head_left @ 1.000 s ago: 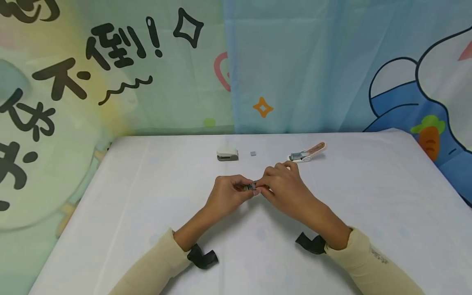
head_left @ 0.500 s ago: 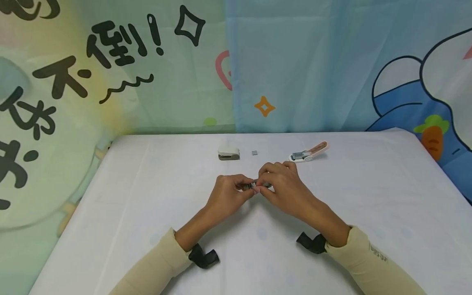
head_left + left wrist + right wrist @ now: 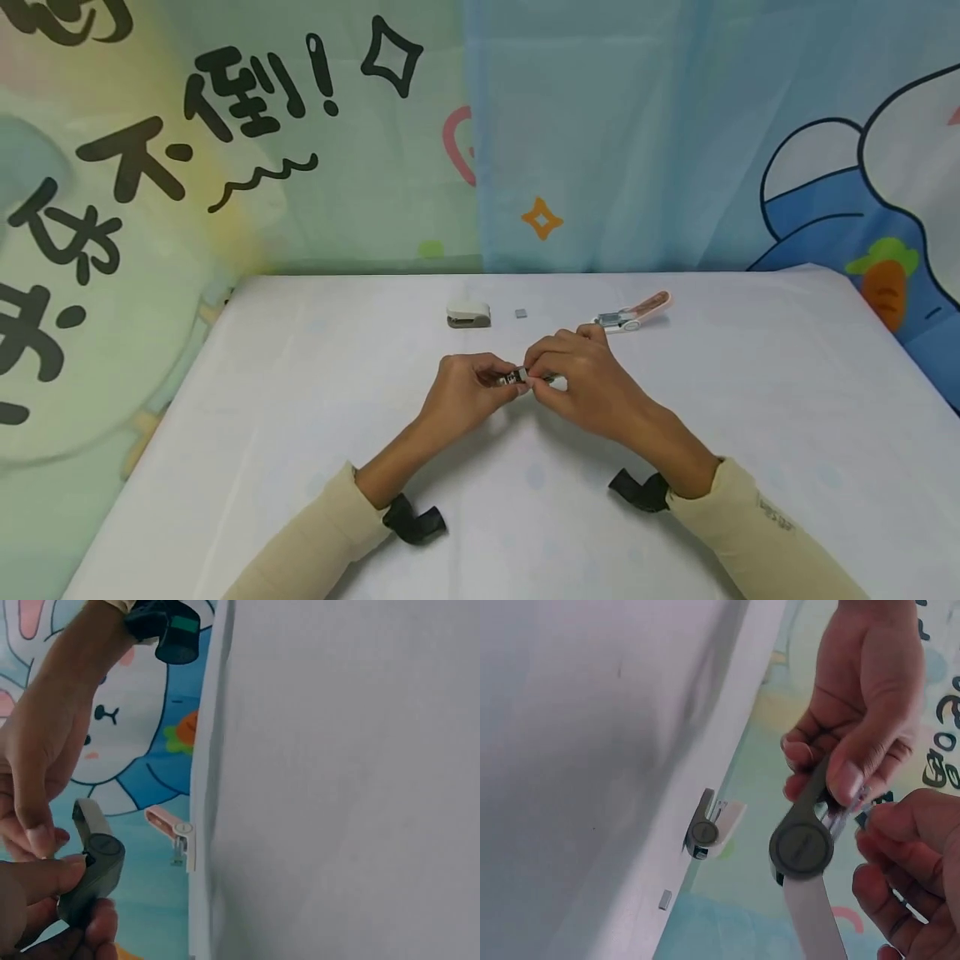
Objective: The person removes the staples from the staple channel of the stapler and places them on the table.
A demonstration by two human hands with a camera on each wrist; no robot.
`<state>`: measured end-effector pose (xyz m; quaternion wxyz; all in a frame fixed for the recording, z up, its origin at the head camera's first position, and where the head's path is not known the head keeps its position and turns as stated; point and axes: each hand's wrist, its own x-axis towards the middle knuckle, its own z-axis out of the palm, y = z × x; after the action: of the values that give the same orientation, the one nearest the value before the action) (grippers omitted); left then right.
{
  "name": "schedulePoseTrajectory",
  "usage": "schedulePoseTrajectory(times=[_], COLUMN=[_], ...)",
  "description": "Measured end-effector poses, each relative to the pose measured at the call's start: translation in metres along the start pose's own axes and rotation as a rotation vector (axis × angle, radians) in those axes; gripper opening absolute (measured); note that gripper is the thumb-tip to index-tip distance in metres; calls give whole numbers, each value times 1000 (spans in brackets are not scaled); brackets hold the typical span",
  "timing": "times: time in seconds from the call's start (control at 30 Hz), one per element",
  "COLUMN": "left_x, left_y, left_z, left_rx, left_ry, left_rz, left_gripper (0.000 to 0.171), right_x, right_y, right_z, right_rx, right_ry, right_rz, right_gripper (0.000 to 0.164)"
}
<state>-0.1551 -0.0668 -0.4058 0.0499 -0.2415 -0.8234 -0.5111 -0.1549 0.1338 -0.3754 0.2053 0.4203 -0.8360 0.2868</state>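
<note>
Nearest are two beige sleeves [image 3: 315, 533], each with a bent black strip [image 3: 414, 523] sticking out near the cuff. From them two bare hands reach forward and meet above a bench [image 3: 300, 400] covered in white cloth. The left hand [image 3: 468, 387] is clamped on a small dark-grey stapler with a round hinge disc [image 3: 802, 847], held up off the cloth. The stapler is spread open: its white arm [image 3: 814, 919] is swung well away from the grey body, and a shiny metal channel shows beside the left thumb. The right hand [image 3: 588, 379] has its thumb and fingers bent in toward one another right at that channel; whether they pinch something small cannot be told.

Beyond the hands, near the far edge of the bench, stand three things in a loose row: a compact white-and-grey stapler [image 3: 468, 314] on the left, a tiny grey rectangular block [image 3: 521, 313] beside it, and a long pink-and-white stapler [image 3: 648, 308] on the right, spread open and lying at an angle. Farthest back hangs a printed cloth backdrop [image 3: 615, 150], green-yellow with black characters on the left, blue with a rabbit and a carrot on the right.
</note>
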Motion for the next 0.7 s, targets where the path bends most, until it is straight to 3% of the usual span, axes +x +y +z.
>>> schedulePoseTrajectory(times=[0.17,0.37,0.53,0.7], left_x=[5,8,11,15], left_y=[-3,-7,-12,-14], left_z=[-9,-30,-38,-39], left_rx=[-22,-89,-149,-213], left_ry=[17,161,230,240], left_rz=[-75,-166,-146,-92], left_gripper=[15,22,23,22], right_x=[-2,0,3,23], right_y=[8,25,43,65], right_z=[-10,-8,-1,12], right_rx=[65,154,169,95], right_ry=[61,96,19,-146], right_rz=[21,135,178,242], right_gripper=[16,19,19,12])
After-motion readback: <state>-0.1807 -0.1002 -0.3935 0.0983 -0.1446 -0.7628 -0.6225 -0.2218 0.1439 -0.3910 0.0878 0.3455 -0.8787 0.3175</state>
